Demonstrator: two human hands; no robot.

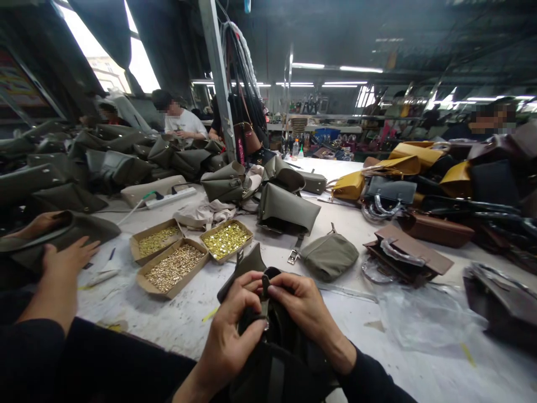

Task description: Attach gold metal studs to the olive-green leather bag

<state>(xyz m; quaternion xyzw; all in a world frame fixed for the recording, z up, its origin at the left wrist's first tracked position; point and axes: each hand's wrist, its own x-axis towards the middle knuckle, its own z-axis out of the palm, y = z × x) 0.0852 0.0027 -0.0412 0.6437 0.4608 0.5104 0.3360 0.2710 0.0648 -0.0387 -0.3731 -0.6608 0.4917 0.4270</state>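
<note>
My left hand and my right hand are both closed on a dark olive bag held low in front of me. Their fingertips pinch a narrow strap piece with a small metal fitting that stands up between them. A flap of the same bag lies on the white table just beyond my fingers. Three shallow cardboard trays of small brass hardware sit to the left of my hands.
A neighbour's hands rest on an olive bag at the left. Olive bags are heaped across the left and middle, yellow, brown and black bags on the right. A white power strip lies behind the trays. Other people sit at the back.
</note>
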